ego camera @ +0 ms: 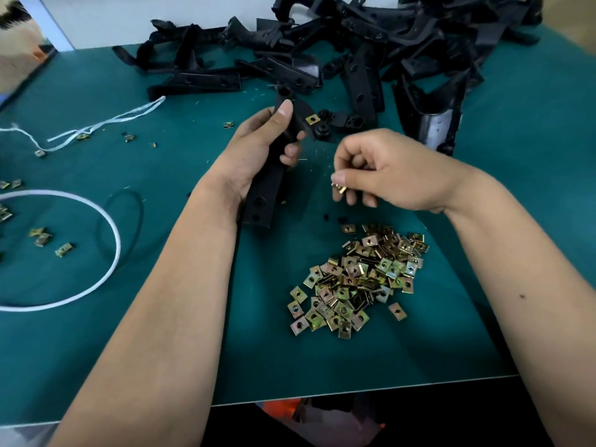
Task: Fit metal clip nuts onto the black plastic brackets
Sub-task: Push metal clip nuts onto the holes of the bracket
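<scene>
Bracket in left, nut in right.
My left hand [258, 150] grips the black bracket [274, 175]; my right hand [387, 172] pinches a clip nut [339, 187] at bracket's 3 o'clock, nut pile [358, 279] at 5.

A single head-worn wide-angle view looks forward and steeply down onto a green table [96, 333], close enough that both forearms fill the lower half of the frame. The left hand [258, 146] and right hand [387, 172] sit near the centre, the near table edge runs across the bottom, and a pile of black brackets [371, 50] lies along the top of the frame at the far side. Straight lines bow toward the frame's edges. No second view shares the scene.
</scene>
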A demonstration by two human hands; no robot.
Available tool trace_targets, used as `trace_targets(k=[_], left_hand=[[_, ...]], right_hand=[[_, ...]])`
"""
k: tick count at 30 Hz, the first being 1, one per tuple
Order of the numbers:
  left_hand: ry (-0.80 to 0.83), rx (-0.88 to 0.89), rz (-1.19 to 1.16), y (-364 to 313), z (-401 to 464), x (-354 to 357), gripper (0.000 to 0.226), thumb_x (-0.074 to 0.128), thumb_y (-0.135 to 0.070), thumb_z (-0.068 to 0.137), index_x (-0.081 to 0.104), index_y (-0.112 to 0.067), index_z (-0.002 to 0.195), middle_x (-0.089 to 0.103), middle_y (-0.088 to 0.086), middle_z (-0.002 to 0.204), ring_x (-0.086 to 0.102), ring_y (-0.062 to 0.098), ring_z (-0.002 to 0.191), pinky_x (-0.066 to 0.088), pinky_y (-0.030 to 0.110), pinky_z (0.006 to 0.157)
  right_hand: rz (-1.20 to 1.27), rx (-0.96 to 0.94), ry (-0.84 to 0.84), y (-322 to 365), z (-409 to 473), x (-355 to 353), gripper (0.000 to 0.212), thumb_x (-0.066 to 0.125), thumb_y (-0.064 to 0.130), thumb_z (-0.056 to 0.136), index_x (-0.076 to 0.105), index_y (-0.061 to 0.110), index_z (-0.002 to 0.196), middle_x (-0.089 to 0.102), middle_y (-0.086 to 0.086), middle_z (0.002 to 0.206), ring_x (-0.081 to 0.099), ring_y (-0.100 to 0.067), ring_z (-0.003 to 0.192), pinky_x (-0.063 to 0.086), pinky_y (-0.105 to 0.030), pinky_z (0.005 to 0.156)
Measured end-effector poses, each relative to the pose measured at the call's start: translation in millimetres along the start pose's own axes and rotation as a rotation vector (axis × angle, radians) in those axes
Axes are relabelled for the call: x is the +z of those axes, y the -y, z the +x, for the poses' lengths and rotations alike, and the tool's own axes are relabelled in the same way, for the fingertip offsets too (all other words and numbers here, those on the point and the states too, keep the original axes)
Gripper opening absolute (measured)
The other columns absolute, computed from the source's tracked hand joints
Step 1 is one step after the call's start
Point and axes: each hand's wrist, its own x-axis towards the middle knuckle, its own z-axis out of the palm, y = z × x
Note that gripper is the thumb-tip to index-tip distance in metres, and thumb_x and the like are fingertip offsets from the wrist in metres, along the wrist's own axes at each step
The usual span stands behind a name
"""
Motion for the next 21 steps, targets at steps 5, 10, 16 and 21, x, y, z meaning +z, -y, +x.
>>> trace_targets(k=[5, 10, 16, 21], left_hand=[[0.055, -0.02, 0.033, -1, -5, 1, 0.021, 0.052, -0.025, 0.107, 0.053, -0.007, 0.097, 0.059, 0.006, 0.08, 0.047, 0.013, 0.061, 0.038, 0.018, 0.053], [0.144, -0.048, 0.076, -1, -10, 9, 0.019, 0.048, -0.022, 0.108, 0.054, -0.006, 0.099, 0.058, 0.007, 0.08, 0.048, 0.014, 0.061, 0.039, 0.018, 0.053], [0.207, -0.075, 0.139, -1, -12, 15, 0.018, 0.045, -0.021, 0.109, 0.05, -0.004, 0.107, 0.056, 0.008, 0.08, 0.048, 0.014, 0.061, 0.039, 0.018, 0.052], [0.301, -0.093, 0.193, 2, -12, 16, 0.019, 0.046, -0.021, 0.108, 0.049, -0.004, 0.117, 0.056, 0.01, 0.085, 0.051, 0.014, 0.062, 0.043, 0.019, 0.055]], right_hand=[[0.299, 0.004, -0.325, -6, 5, -2, 0.005, 0.063, 0.0, 0.098, 0.067, 0.0, 0.101, 0.072, -0.012, 0.075, 0.061, -0.015, 0.061, 0.049, -0.023, 0.052], [0.673, 0.052, -0.493, -13, 7, -7, 0.016, 0.065, -0.006, 0.095, 0.074, 0.0, 0.106, 0.074, -0.012, 0.083, 0.069, -0.014, 0.072, 0.056, -0.021, 0.069], [0.722, -0.002, -0.503, -9, 7, -6, 0.008, 0.069, 0.003, 0.094, 0.075, 0.0, 0.099, 0.075, -0.008, 0.077, 0.071, -0.016, 0.069, 0.059, -0.023, 0.066], [0.656, 0.014, -0.474, -9, 8, -2, 0.011, 0.067, 0.012, 0.098, 0.073, 0.004, 0.093, 0.069, -0.006, 0.077, 0.067, -0.015, 0.065, 0.055, -0.022, 0.055]])
